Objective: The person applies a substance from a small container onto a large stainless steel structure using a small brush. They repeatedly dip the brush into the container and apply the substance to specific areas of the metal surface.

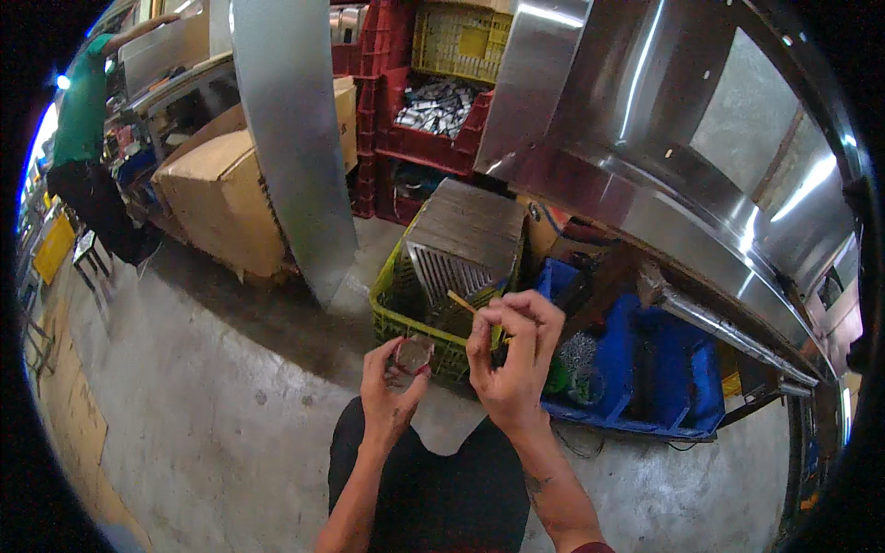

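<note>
In front of my lap, my left hand [389, 398] grips a small round container [414, 356] with a reddish rim, fingers on one side and thumb on the other. What lies inside it is too small to make out. My right hand [516, 364], raised a little higher and to the right, pinches a thin yellowish stick [459, 300] that points up and left, apart from the container. Just beyond both hands stands a yellow-green plastic crate [392, 318] with slotted metal sheets [470, 230] standing in it.
Blue bins [608, 405] with small metal parts sit at right below a workbench carrying large shiny metal sheets [636, 111]. Behind are red crates [367, 120], a leaning metal panel [290, 138] and a cardboard box [217, 198]. A person in green [83, 111] stands far left.
</note>
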Motion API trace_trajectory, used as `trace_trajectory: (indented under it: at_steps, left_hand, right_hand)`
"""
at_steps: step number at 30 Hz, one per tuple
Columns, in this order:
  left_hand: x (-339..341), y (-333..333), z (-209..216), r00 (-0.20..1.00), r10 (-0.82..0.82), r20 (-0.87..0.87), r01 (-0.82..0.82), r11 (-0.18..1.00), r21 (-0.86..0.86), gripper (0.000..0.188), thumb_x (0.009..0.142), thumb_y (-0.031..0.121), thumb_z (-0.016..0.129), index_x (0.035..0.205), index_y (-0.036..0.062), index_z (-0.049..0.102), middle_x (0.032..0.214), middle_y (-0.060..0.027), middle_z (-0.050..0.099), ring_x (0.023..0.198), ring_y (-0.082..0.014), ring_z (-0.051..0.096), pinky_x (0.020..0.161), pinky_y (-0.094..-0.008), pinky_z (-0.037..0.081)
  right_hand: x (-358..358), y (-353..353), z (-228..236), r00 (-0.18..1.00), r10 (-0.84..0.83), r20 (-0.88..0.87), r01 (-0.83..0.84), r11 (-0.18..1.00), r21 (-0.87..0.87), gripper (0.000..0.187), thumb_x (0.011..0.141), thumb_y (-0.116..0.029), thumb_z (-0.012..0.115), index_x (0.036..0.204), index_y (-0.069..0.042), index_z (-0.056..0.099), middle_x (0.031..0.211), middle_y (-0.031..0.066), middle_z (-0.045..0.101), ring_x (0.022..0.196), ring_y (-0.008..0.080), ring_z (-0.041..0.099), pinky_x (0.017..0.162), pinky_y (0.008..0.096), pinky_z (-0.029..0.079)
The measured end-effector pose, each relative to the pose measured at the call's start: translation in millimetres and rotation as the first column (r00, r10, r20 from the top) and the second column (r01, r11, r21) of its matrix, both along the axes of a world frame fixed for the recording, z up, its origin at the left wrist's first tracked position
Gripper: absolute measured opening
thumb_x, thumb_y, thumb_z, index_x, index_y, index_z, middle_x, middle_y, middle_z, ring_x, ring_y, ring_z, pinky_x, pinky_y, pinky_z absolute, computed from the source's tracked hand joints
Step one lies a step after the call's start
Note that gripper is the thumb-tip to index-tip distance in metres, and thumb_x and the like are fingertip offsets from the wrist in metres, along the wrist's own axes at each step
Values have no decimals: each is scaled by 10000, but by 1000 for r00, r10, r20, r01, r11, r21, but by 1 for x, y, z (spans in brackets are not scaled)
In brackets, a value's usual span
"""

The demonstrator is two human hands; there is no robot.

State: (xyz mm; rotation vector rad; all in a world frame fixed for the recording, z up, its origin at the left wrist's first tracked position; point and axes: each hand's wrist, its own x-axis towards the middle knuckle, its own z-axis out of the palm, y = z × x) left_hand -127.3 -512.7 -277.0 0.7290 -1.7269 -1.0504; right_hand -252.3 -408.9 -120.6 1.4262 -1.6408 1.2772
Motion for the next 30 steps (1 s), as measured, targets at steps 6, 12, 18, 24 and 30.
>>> trace_trajectory:
  at_steps: [6, 12, 18, 24, 30]
  left_hand:
    - [5, 1, -31, 997, -70, 45, 65, 993, 102, 661, 869, 60, 897, 1480, 99, 649, 1332, -93, 669, 1027, -187, 721, 876, -344, 608]
    - [8, -2, -75, 992, -55, 112, 44, 994, 98, 657, 880, 56, 899, 1485, 79, 645, 1345, -98, 670, 1044, -191, 730, 890, -356, 602]
    - [8, -3, -92, 996, -57, 71, 46, 988, 146, 636, 878, 143, 903, 1462, 63, 664, 1374, -155, 653, 1152, -296, 699, 922, -388, 591]
    - [12, 1, -73, 993, -65, 97, 53, 991, 126, 633, 873, 95, 901, 1462, 73, 670, 1355, -151, 668, 1161, -277, 715, 926, -379, 597]
    - [13, -1, -78, 993, -60, 104, 52, 996, 76, 631, 895, 120, 885, 1480, 70, 654, 1387, -156, 647, 1206, -299, 698, 890, -375, 612]
  right_hand:
    - [-30, -38, 66, 963, -174, -207, 99, 940, -326, 250, 1006, 20, 748, 1210, 16, 605, 1328, 200, 571, 1240, 311, 624, 1005, 419, 586]
    - [-63, -64, 79, 960, -151, -236, 60, 934, -353, 248, 1024, 21, 728, 1233, 7, 595, 1341, 176, 495, 1262, 328, 657, 1028, 426, 606]
    - [-65, -69, 78, 954, -156, -254, 64, 940, -334, 250, 1006, 26, 751, 1217, -8, 623, 1351, 180, 494, 1238, 330, 645, 1042, 435, 594]
    - [-65, -71, 79, 948, -169, -269, 74, 940, -333, 259, 985, 40, 775, 1201, -8, 641, 1345, 178, 507, 1224, 324, 639, 1042, 433, 593]
    - [-66, -72, 78, 955, -162, -249, 75, 942, -326, 264, 981, 40, 784, 1197, -15, 644, 1340, 174, 518, 1212, 324, 643, 1035, 431, 580]
